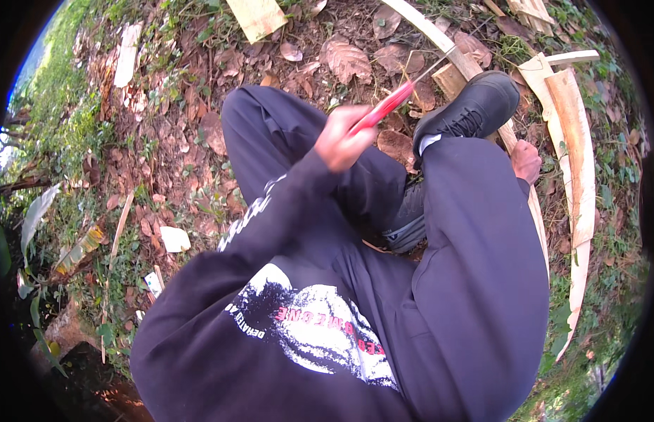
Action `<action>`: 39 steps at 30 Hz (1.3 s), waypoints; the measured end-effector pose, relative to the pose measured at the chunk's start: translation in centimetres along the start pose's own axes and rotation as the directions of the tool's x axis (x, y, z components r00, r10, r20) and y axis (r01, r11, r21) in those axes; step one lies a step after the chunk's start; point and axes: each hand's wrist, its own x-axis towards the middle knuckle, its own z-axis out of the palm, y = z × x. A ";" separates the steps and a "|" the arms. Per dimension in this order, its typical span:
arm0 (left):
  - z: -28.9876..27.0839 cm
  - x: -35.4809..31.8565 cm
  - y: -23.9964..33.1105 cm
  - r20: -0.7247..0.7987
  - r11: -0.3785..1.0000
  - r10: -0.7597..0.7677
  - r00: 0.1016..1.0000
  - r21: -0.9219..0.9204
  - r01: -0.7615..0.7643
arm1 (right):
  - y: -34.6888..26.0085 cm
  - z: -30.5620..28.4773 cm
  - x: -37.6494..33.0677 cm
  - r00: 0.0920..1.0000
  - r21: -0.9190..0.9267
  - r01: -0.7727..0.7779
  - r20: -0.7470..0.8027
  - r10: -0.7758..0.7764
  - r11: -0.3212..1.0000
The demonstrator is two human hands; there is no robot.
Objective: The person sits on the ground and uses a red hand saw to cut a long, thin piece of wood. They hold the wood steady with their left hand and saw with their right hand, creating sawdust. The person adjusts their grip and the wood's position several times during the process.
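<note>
My left hand (344,137), blurred by motion, is closed round the red handle of a thin-bladed hand tool (384,109). Its narrow metal blade points up and to the right and crosses a long pale wooden strip (439,39); the exact kind of blade is too fine to make out. My black shoe (474,112) rests over that strip, covering part of it. Beyond my bent right leg, my right hand (526,162) is closed on the same strip below the shoe. The strip runs on downward past this hand, along the leg.
Split wood slabs (573,141) lie at the right, close to my right hand. A flat board (258,17) is at the top, and a pale offcut (128,55) at the upper left. A small block (450,81) sits beside the shoe. Brown leaves (344,60) and grass cover the ground.
</note>
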 end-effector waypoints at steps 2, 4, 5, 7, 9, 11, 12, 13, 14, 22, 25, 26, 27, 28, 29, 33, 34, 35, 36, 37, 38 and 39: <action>2.1 7.3 -2.3 -0.006 0.984 0.139 0.990 0.112 -0.138 | -0.2 0.2 -0.1 1.000 0.009 0.000 0.004 0.000 1.000; 3.6 10.7 -0.3 -0.067 0.988 0.113 0.991 0.112 -0.105 | -0.7 0.2 -0.1 1.000 0.022 0.013 0.006 -0.013 1.000; 3.6 10.6 -0.9 -0.045 0.972 0.157 0.987 0.182 -0.147 | -0.5 0.2 0.0 1.000 0.017 0.009 0.004 -0.009 1.000; 2.6 7.2 -2.6 0.040 0.979 0.146 0.988 0.136 -0.150 | 0.4 -0.4 0.5 1.000 0.012 -0.027 -0.012 0.027 1.000; 0.5 1.3 -0.8 0.026 0.990 -0.048 0.999 -0.131 0.051 | 0.3 -0.1 0.6 0.999 0.037 -0.025 0.022 0.024 0.999; -1.2 -3.4 0.4 0.018 0.970 -0.172 0.985 -0.169 0.172 | -0.3 -0.6 0.3 1.000 0.048 0.008 -0.014 -0.007 0.999; -0.7 -3.1 0.3 0.020 0.982 -0.137 0.990 -0.132 0.139 | -0.7 -0.8 0.1 0.998 0.061 0.016 -0.060 -0.012 0.998; 0.0 -2.3 0.1 0.023 0.990 -0.103 0.994 -0.094 0.105 | -1.1 -1.0 -0.1 0.994 0.073 0.027 -0.106 -0.019 0.997; 0.4 -1.2 0.2 0.000 0.990 -0.116 0.993 -0.079 0.115 | -1.4 -0.9 -0.7 0.989 0.080 0.045 -0.143 -0.033 0.996; -2.4 0.2 2.1 0.075 0.992 -0.114 0.991 -0.042 0.118 | 0.2 -0.3 2.5 0.999 -0.038 -0.036 -0.038 0.034 0.999; -2.9 -1.9 2.8 0.078 0.966 -0.199 0.977 -0.149 0.209 | -0.3 -1.5 1.4 0.996 -0.009 0.069 -0.060 -0.070 0.998; -2.7 -2.3 3.0 0.050 0.972 -0.182 0.982 -0.140 0.188 | -0.2 -1.1 1.3 0.995 0.006 0.080 -0.061 -0.080 0.997; -2.6 -2.5 3.4 0.042 0.968 -0.196 0.980 -0.154 0.200 | -0.1 -0.6 1.2 0.994 0.020 0.091 -0.062 -0.090 0.996; -2.6 -2.7 4.0 0.033 0.962 -0.211 0.977 -0.168 0.213 | 0.0 -0.1 1.2 0.993 0.034 0.103 -0.062 -0.101 0.994; -2.4 -2.8 4.4 0.030 0.958 -0.222 0.975 -0.181 0.223 | 0.1 -0.1 0.7 0.994 0.046 0.090 -0.066 -0.087 0.995; -2.2 -3.8 3.9 0.048 0.972 -0.218 0.975 -0.078 0.221 | 1.0 -0.2 -0.4 0.996 0.033 0.036 -0.078 -0.033 0.999; -2.2 -3.9 4.3 0.067 0.967 -0.233 0.970 -0.086 0.238 | 1.4 -0.4 -0.4 0.997 0.022 0.016 -0.077 -0.014 1.000; -2.4 -4.3 4.2 0.045 0.969 -0.212 0.976 -0.120 0.216 | 1.1 -0.4 -0.5 0.998 0.019 0.008 -0.069 -0.007 1.000; -2.6 -4.6 4.0 0.024 0.969 -0.192 0.981 -0.153 0.193 | 0.9 -0.4 -0.5 0.997 0.026 0.012 -0.073 -0.011 1.000; -2.8 -4.7 3.9 0.003 0.968 -0.172 0.985 -0.187 0.169 | 0.7 -0.5 -0.7 0.997 0.031 0.015 -0.078 -0.013 0.999; -3.1 -4.7 4.3 0.005 0.978 -0.153 0.988 -0.141 0.152 | 0.5 -0.6 -0.7 0.996 0.034 0.021 -0.083 -0.018 0.999; -3.3 -4.5 4.2 0.002 0.979 -0.150 0.989 -0.139 0.149 | 0.5 -0.4 -0.7 0.996 0.025 0.021 -0.084 -0.019 0.999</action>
